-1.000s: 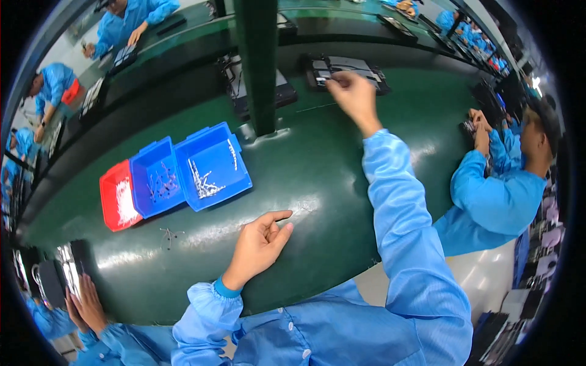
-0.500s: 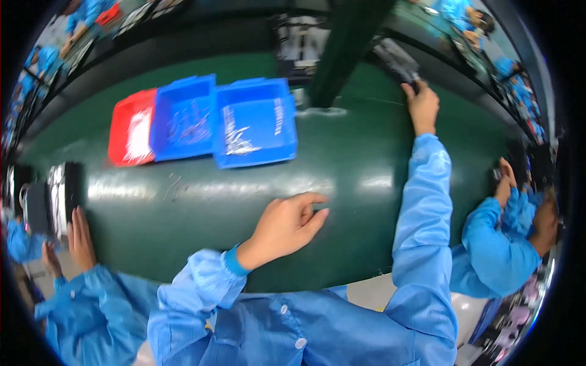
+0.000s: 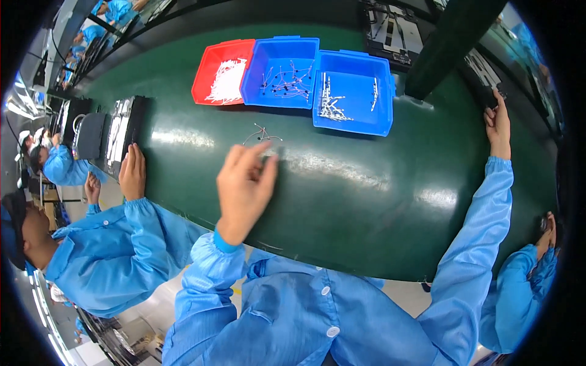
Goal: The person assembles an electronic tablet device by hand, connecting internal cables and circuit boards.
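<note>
My left hand (image 3: 243, 186) hovers over the green table, thumb and forefinger apart and nothing visible between them. Just beyond its fingertips lie a few thin wires (image 3: 262, 135) with small ends. Off to the far right, my right hand (image 3: 499, 131) has its fingers closed on the near end of a flat black device (image 3: 484, 68) with silver-grey parts on its face. The fingers' hold is partly hidden.
Past the wires stand a red bin (image 3: 207, 73) of white pieces, a blue bin (image 3: 284, 67) of wires and another blue bin (image 3: 351, 113) of small strips. A dark post (image 3: 452, 49) rises beside another device (image 3: 390, 33). Co-workers sit on both sides.
My view has swung left, so the bins appear farther right. My left hand has moved left and forward to the loose wires, while my right hand stays at the flat black device.
</note>
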`<control>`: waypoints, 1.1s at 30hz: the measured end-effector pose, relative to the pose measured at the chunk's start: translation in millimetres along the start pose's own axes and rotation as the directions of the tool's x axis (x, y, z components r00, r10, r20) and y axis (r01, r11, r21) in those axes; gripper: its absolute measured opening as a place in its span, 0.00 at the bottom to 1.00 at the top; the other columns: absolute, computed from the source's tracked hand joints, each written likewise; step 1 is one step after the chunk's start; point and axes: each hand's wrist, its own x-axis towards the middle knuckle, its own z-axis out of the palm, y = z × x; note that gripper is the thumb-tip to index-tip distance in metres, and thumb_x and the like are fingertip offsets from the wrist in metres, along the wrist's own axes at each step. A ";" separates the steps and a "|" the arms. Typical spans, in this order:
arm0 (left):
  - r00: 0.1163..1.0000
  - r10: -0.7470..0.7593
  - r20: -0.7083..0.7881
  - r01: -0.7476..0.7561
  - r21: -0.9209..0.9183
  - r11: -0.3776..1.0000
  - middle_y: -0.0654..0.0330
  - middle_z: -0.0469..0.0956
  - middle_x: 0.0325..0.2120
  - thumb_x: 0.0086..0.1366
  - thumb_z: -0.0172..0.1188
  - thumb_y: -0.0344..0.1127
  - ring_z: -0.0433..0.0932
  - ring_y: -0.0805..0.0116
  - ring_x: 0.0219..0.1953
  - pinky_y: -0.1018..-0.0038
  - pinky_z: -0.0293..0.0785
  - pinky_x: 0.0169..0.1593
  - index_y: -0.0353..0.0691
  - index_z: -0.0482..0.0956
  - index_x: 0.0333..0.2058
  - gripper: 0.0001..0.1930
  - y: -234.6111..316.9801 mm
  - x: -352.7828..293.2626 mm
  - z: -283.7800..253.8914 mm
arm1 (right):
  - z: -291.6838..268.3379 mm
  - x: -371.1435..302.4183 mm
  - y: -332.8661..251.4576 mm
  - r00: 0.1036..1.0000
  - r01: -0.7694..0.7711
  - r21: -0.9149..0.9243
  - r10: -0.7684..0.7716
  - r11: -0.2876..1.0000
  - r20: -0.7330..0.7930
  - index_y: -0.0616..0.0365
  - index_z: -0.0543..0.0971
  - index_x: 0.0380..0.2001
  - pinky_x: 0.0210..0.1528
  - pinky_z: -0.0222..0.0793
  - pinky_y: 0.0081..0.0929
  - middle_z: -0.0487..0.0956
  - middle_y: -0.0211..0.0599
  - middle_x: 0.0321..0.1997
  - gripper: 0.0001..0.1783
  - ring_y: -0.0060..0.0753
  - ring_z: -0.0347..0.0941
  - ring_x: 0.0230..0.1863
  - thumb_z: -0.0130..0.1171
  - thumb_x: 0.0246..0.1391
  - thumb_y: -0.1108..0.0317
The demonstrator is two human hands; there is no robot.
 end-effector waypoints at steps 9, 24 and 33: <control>1.000 0.022 0.007 -0.023 0.059 0.998 0.61 0.70 0.26 0.56 0.69 0.25 0.67 0.71 0.23 0.74 0.67 0.29 0.41 0.87 0.37 0.09 -50.1 14.5 -21.8 | -9.5 -126.2 21.0 0.990 0.027 -0.207 -0.055 0.978 -0.130 0.56 0.74 0.30 0.16 0.47 0.16 0.66 0.25 0.18 0.18 0.17 0.64 0.18 0.66 0.58 0.53; 0.923 -0.168 0.345 0.366 -0.661 0.655 0.68 0.72 0.25 0.71 0.58 0.34 0.66 0.84 0.20 0.84 0.63 0.22 0.36 0.77 0.38 0.07 7.8 0.4 2.9 | -2.7 -473.2 30.3 0.710 -0.642 -0.285 0.692 0.712 0.131 0.68 0.77 0.47 0.18 0.65 0.19 0.83 0.50 0.42 0.30 0.25 0.78 0.24 0.48 0.68 0.46; 0.896 0.027 0.443 0.361 -0.763 0.537 0.49 0.73 0.55 0.67 0.61 0.28 0.77 0.65 0.52 0.72 0.73 0.54 0.34 0.80 0.39 0.05 51.6 -44.9 59.6 | 21.7 -368.5 -11.8 0.886 0.393 -0.797 0.042 0.459 0.461 0.63 0.75 0.55 0.27 0.69 0.19 0.78 0.41 0.44 0.22 0.19 0.76 0.26 0.63 0.59 0.67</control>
